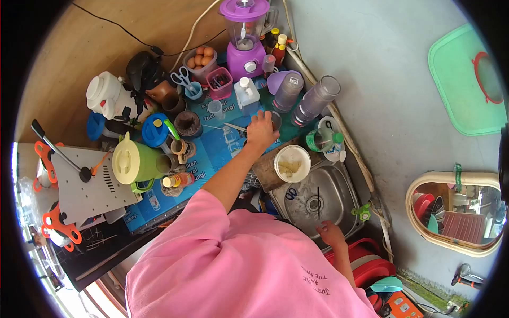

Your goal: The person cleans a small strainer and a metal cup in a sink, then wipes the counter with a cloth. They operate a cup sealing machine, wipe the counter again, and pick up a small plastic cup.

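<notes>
My left hand (262,130) reaches over the blue table cover, its fingers and thumb around a dark see-through cup (276,121) that it partly hides. A pair of scissors or a knife (234,126) lies just left of these fingers. Beyond them stands a white bottle (246,93). My right hand (332,235) hangs over the near right rim of the steel sink (339,185), fingers loosely bent and apart, with nothing seen in them. Dark-handled scissors (290,193) and a thin dark stick (318,204) lie in the sink. A white tub (292,164) with pale yellowish contents stands at the sink's far edge.
A purple blender (246,61), a bowl of eggs (201,59) and two tall grey tumblers (316,99) stand at the back. Left are a yellow-green pitcher (137,161) and a sauce bottle (178,180). A green-capped bottle (323,140) and a green tap (362,212) flank the sink.
</notes>
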Demonstrator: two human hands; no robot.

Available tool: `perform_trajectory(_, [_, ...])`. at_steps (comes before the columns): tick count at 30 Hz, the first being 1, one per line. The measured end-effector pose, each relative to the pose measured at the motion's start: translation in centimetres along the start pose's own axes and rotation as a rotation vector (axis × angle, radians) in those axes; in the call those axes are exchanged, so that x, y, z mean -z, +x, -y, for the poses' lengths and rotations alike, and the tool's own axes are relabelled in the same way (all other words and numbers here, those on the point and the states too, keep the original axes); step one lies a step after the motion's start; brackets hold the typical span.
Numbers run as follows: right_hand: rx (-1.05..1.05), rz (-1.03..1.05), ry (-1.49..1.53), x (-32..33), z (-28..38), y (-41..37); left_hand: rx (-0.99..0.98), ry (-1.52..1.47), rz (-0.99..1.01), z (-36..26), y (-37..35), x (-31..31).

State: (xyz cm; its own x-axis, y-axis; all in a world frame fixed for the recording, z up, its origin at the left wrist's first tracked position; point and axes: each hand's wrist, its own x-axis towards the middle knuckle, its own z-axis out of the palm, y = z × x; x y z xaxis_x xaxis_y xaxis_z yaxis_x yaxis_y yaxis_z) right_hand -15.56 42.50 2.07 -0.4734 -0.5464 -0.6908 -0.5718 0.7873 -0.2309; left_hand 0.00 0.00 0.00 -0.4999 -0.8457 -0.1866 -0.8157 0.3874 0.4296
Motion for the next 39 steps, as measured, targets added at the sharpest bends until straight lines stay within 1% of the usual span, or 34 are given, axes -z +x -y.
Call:
perform_trajectory(2, [-0.022,0.027,-0.015,-0.4,-1.2,-0.3,-0.038,-0.016,-0.095,0.0,-0.2,0.0])
perform_trajectory(3, [-0.017,0.03,-0.015,-1.0,-0.8,-0.3,-0.034,-0.012,-0.096,0.7,-0.7,0.2])
perform_trajectory(5, [-0.023,0.02,-0.028,-0.7,-0.5,-0.9,-0.064,-0.231,-0.488,0.8,-3.1,1.6])
perform_trajectory(7, [-0.008,0.018,-0.021,-1.2,-1.3,-0.9,0.224,-0.399,-0.51,2.6,-5.5,2.7])
perform_trajectory(9, [0.002,0.007,-0.009,-1.3,-1.5,-0.4,0.412,-0.481,-0.675,7.6,-6.1,-0.6])
perform_trajectory(11, [-0.022,0.007,-0.011,-1.1,-1.2,-0.5,0.793,-0.435,-0.768,13.0,-4.7,-3.8])
perform_trajectory(12, [-0.016,0.006,-0.014,-1.0,-1.2,-0.2,0.795,-0.436,-0.774,13.8,-4.4,-2.2])
perform_trajectory(14, [-0.035,0.051,-0.044,-1.1,-1.3,0.3,1.137,-1.286,-0.703,14.6,-3.9,2.0])
perform_trajectory(17, [-0.023,0.049,-0.061,-0.5,-0.6,0.7,1.192,-1.284,-0.737,17.8,-2.1,2.0])
perform_trajectory(21, [-0.004,0.035,-0.056,-0.1,-0.1,1.2,1.207,-1.335,-0.741,19.3,-1.3,2.0])
perform_trajectory(23, [0.036,-0.029,-0.085,-0.8,-0.7,1.8,1.177,-1.317,-0.572,19.4,-1.6,2.3])
perform_trajectory(24, [0.034,-0.03,-0.085,-0.8,-0.6,1.6,1.177,-1.318,-0.57,19.2,-2.0,2.5])
perform_trajectory(26, [0.032,-0.02,-0.075,-0.9,-0.3,1.4,1.1,-1.234,-0.411,18.8,-3.7,2.5])
perform_trajectory(27, [0.029,-0.018,-0.075,-0.8,-0.1,1.3,1.101,-1.233,-0.407,18.5,-4.6,2.7])
perform_trajectory(29, [0.01,0.034,-0.042,-0.7,0.3,1.0,1.008,-1.087,-0.231,18.1,-6.4,3.0])
perform_trajectory(30, [0.008,0.038,-0.041,-0.8,0.4,1.0,1.011,-1.083,-0.229,18.3,-6.8,2.2])
perform_trajectory(32, [0.022,0.038,-0.039,-1.1,0.4,0.9,0.896,-0.971,-0.222,19.2,-7.5,0.2])
perform_trajectory(33, [0.022,0.044,-0.039,-1.3,0.4,0.9,0.901,-0.967,-0.222,18.7,-8.3,0.4])
perform_trajectory(35, [0.029,0.055,-0.055,-1.5,0.3,1.3,0.843,-0.911,-0.266,16.5,-9.7,2.1])
perform_trajectory(36, [0.032,0.057,-0.057,-1.4,0.5,1.5,0.846,-0.911,-0.268,16.0,-10.5,2.4])
perform_trajectory(38, [0.023,0.046,-0.044,-1.1,1.0,1.6,0.954,-1.1,-0.163,15.3,-12.0,2.7])
perform_trajectory(39, [0.024,0.047,-0.045,-1.0,1.2,1.7,0.955,-1.1,-0.163,15.7,-12.4,1.7])
